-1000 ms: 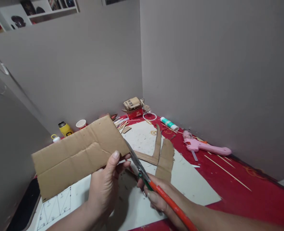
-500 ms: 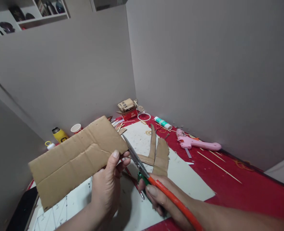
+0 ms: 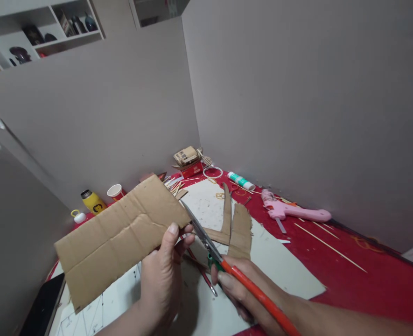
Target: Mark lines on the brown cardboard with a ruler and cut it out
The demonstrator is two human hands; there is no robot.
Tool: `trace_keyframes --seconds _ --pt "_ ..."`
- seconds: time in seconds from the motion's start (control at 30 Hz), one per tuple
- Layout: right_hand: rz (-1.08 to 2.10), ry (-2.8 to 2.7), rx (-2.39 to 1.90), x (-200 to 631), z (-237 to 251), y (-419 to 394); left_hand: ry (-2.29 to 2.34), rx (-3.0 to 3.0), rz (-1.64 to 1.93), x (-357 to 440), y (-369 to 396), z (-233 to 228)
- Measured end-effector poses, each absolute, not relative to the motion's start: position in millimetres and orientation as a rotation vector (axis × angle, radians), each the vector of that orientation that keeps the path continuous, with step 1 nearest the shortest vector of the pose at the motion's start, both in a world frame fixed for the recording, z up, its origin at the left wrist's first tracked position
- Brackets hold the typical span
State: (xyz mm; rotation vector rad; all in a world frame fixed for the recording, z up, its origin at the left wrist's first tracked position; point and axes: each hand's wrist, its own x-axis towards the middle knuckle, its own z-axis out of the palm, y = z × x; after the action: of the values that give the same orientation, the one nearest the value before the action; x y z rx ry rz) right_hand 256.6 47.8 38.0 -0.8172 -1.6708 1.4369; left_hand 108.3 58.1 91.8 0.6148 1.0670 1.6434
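Observation:
A creased brown cardboard piece (image 3: 111, 238) is tilted up above the table, pinched near its lower right corner by my left hand (image 3: 164, 270), thumb on the near face. My right hand (image 3: 244, 289) is wrapped round the red handle of a pair of scissors (image 3: 206, 240). The blades lie along the cardboard's right edge, close to my left fingertips; whether they bite into it I cannot tell. Below the hands, a dark red pen-like stick (image 3: 206, 275) lies on white paper (image 3: 279, 266). Beyond the scissors are cut cardboard strips (image 3: 241, 228).
A pink glue gun (image 3: 297, 212), a green-and-white tube (image 3: 241, 181) and thin wooden sticks (image 3: 330, 247) lie at right on the red tabletop (image 3: 349, 289). A yellow bottle (image 3: 93, 201), a paper cup (image 3: 115, 191) and a black phone-like object (image 3: 43, 303) are at left. Grey walls (image 3: 297, 93) enclose the back.
The whole view has shifted slightly, with everything sitting a little lower and further right. The cardboard, both hands and scissors keep nearly the same arrangement.

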Motion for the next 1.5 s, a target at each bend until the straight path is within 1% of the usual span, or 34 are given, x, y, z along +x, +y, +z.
trace_keyframes --seconds 0.4,0.63,0.87,1.13,1.37,1.5 --pt "1.284 -1.804 -0.835 258 38 57 1.026 0.598 1.655 109 59 91" --pt "1.368 -1.830 -0.858 260 33 57 1.009 0.562 1.649 109 61 91" --pt "1.303 -1.838 -0.836 260 32 58 1.007 0.497 1.650 112 60 93" --pt "1.302 -1.833 -0.871 261 29 57 1.007 0.487 1.668 113 62 93" --pt "1.277 -1.891 -0.893 263 34 63 1.070 0.518 1.558 112 57 87" --pt "1.247 -1.910 -0.905 263 36 64 1.060 0.527 1.587 112 57 86"
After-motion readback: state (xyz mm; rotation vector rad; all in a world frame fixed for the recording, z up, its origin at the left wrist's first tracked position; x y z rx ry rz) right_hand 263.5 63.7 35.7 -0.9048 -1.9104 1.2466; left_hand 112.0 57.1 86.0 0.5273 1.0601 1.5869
